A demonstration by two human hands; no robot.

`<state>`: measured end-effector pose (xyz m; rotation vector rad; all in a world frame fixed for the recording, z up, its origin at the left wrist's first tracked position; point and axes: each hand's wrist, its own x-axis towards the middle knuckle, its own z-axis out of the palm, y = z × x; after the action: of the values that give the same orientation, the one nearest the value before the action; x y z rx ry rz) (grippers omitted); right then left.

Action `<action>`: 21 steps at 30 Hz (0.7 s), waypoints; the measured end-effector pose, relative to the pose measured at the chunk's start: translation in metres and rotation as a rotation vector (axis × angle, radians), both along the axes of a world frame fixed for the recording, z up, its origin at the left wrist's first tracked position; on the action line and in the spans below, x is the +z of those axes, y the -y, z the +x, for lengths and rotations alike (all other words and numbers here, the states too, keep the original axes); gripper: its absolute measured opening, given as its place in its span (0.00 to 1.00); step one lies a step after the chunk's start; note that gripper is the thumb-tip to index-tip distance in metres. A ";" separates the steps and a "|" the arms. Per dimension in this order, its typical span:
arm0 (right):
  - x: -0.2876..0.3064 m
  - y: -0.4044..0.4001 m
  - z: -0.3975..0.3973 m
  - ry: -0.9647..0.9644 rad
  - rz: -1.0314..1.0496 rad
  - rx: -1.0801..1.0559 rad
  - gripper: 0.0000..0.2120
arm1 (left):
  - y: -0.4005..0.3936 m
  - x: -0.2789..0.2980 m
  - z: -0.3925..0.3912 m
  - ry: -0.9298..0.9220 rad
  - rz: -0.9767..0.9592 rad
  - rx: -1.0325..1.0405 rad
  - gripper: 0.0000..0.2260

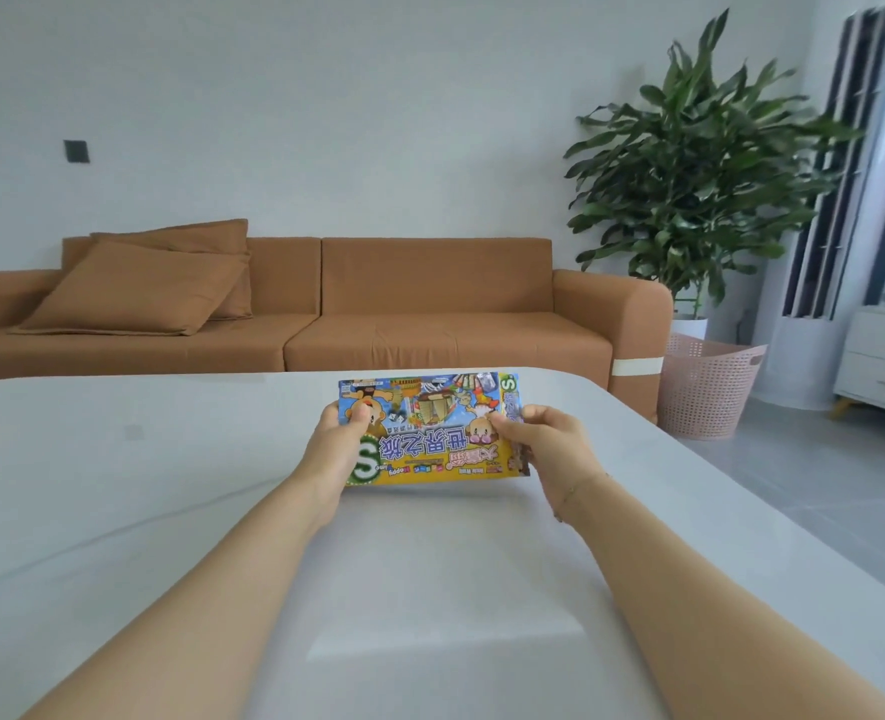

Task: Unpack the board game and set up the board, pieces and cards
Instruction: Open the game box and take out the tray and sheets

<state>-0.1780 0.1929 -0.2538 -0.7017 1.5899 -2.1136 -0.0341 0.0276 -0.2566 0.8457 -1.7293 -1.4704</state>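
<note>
Both hands are out over the white table [170, 511], and between them sits the board game box [432, 431], a flat, brightly printed carton in yellow and blue with cartoon figures and a big green-and-white "S" badge on its lid. The print reads upside down from the wearer's side. The left hand [339, 444] grips the box's left end, thumb curled over the top of the lid and the other fingers tucked underneath, out of sight. The right hand [544, 441] grips the right end the same way, thumb pressed on the lid and fingers wrapped around the side edge. The near edge of the box is tilted up toward the camera; whether the far edge touches the table cannot be told. The lid is on and the box is closed, so nothing of its contents shows. Beyond the table stands a brown sofa [378, 314] with two matching cushions [138, 283] stacked at its left end. To the right of the sofa is a tall leafy plant [700, 163] in a white pot, and just in front of it a pink lattice laundry basket [705, 392] on the floor; what it holds cannot be seen. A white drawer unit [882, 356] sits at the far right edge.
</note>
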 end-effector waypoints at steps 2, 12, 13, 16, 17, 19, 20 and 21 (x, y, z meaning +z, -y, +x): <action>0.000 0.000 -0.001 -0.031 0.024 -0.069 0.14 | 0.000 0.000 -0.001 0.065 -0.065 0.050 0.17; 0.005 0.000 0.000 0.177 0.002 0.218 0.14 | 0.013 -0.002 0.010 0.120 0.003 0.019 0.08; 0.003 -0.003 0.004 0.124 0.059 0.217 0.14 | 0.011 0.000 0.010 0.117 0.024 0.016 0.08; 0.002 -0.005 0.002 0.043 0.145 0.235 0.12 | 0.007 0.002 0.015 0.064 0.046 0.005 0.08; 0.003 -0.005 0.001 0.019 0.158 0.231 0.11 | 0.007 0.002 0.016 0.044 0.068 0.003 0.07; 0.003 -0.004 -0.001 0.020 0.185 0.228 0.11 | 0.008 0.003 0.017 0.016 0.120 0.003 0.10; 0.002 -0.004 -0.001 0.032 0.193 0.238 0.10 | 0.009 0.003 0.017 0.015 0.127 0.001 0.11; 0.001 -0.005 0.000 0.038 0.204 0.246 0.10 | 0.009 0.002 0.017 0.015 0.124 -0.002 0.11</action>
<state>-0.1780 0.1979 -0.2526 -0.7408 1.5820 -1.7525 -0.0172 0.0181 -0.2542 0.9218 -1.6630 -1.5896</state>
